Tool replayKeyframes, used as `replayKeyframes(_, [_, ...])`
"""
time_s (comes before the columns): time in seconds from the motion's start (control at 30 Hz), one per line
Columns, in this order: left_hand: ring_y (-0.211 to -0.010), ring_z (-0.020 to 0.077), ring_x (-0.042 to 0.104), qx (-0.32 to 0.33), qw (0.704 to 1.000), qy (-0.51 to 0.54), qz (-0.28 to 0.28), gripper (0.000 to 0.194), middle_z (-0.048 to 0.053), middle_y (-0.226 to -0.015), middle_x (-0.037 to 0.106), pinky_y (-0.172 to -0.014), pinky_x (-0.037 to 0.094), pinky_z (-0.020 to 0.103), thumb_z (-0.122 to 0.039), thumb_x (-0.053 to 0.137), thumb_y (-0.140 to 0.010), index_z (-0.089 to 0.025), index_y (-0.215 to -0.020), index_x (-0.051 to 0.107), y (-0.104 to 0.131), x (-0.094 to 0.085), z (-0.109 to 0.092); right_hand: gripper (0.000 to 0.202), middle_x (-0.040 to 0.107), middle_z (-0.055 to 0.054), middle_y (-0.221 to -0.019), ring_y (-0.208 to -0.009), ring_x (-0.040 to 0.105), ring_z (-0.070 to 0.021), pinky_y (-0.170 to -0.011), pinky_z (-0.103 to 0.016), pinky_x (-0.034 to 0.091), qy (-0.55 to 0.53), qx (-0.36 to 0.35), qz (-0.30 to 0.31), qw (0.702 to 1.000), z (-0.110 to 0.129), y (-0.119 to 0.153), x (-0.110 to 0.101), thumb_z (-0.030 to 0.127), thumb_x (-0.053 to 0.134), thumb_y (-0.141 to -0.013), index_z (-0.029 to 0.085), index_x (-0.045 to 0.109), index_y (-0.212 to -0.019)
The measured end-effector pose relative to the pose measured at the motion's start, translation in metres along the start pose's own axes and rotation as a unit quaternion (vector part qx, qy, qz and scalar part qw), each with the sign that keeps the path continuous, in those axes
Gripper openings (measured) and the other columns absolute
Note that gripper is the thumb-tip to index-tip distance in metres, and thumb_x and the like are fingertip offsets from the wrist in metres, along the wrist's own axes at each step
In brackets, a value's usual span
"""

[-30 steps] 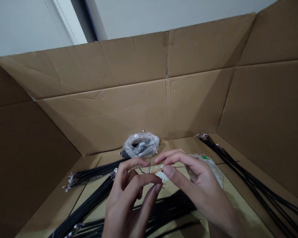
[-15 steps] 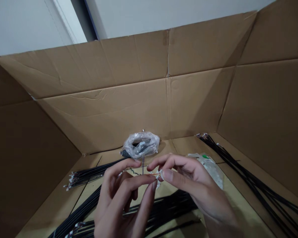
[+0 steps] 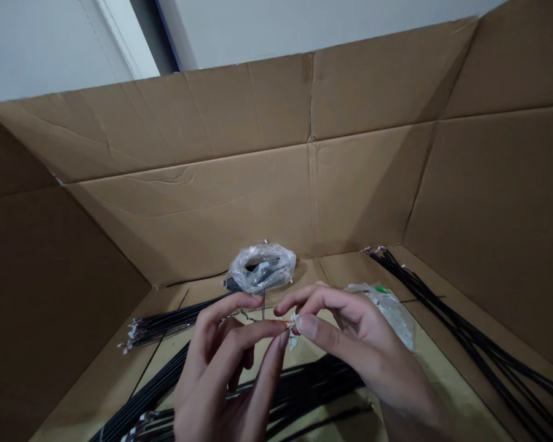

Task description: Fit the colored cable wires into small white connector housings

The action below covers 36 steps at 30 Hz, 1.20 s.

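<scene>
Between finger and thumb, my left hand [image 3: 230,356] pinches a thin orange wire [image 3: 283,321]. My right hand [image 3: 350,331] is closed on a small white connector [image 3: 295,323], which meets the end of that wire. Whether the wire sits inside the connector I cannot tell. A dark thin wire [image 3: 263,304] stands upright close to my left index finger, and a twisted green wire [image 3: 246,316] shows behind the left fingers. Below both hands lies a bundle of black cables [image 3: 313,383], partly hidden by them.
Cardboard walls [image 3: 239,196] enclose the work surface. A clear plastic bag [image 3: 262,267] with dark contents lies at the back. Black cables with white ends lie at left [image 3: 166,322] and right [image 3: 424,294]. Another plastic bag [image 3: 391,313] of pale pieces is partly behind my right hand.
Both hands hold nearly the same pose, with the wire and connector shifted very slightly left. The upright dark wire has also moved a little left. Everything else stays put.
</scene>
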<state>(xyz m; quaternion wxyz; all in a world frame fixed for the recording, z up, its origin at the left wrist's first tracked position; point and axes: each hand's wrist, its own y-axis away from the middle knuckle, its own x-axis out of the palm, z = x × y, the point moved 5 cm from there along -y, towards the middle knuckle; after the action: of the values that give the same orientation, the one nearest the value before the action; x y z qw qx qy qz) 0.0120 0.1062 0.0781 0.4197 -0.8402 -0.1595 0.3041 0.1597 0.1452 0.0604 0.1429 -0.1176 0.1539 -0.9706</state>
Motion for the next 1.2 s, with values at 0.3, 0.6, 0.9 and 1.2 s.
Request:
replayKeyframes(0.3, [-0.1,0.0208,0.065,0.008,1.0,-0.004,0.02,0.012,0.004,-0.113,0.061,-0.064,0.051,0.03,-0.023,0.06,-0.097,-0.029,-0.095,0.07,0.0003,-0.0002,0.0029,0.016,0.077,0.0,-0.108,-0.11,0.069,-0.019,-0.104,-0.035,0.048,0.021,-0.009,-0.01,1.0,0.0011,0.0012,0.0,0.03,0.07,-0.095,0.025,0.071,-0.079])
replayKeyframes(0.6, [-0.101,0.0162,0.065,-0.01,1.0,0.006,0.012,0.019,-0.002,-0.112,0.061,-0.066,0.049,0.027,-0.015,0.061,-0.096,-0.031,-0.092,0.07,-0.0001,0.0013,0.0046,0.017,0.075,0.001,-0.106,-0.11,0.068,-0.0186,-0.104,-0.035,0.047,0.07,-0.02,-0.005,0.997,0.0021,0.0016,0.0004,0.032,0.069,-0.096,0.025,0.071,-0.081])
replayKeyframes(0.9, [-0.101,0.0171,0.064,-0.034,0.999,0.026,0.008,0.019,0.0,-0.112,0.062,-0.066,0.051,0.026,-0.014,0.061,-0.095,-0.03,-0.09,0.07,0.0006,0.0,0.0059,0.018,0.075,0.0,-0.105,-0.107,0.068,-0.018,-0.102,-0.034,0.047,0.097,-0.033,-0.021,0.995,0.004,0.0014,0.0031,0.032,0.068,-0.096,0.024,0.07,-0.08])
replayKeyframes(1.2, [-0.099,0.0166,0.065,-0.005,1.0,0.002,-0.001,0.018,0.001,-0.111,0.063,-0.077,0.052,0.026,-0.012,0.062,-0.095,-0.028,-0.09,0.07,-0.0012,-0.0014,0.0027,0.017,0.075,0.001,-0.106,-0.106,0.069,-0.0168,-0.1,-0.031,0.047,0.095,-0.049,-0.019,0.994,0.0027,0.0035,0.0053,0.032,0.069,-0.096,0.024,0.071,-0.081])
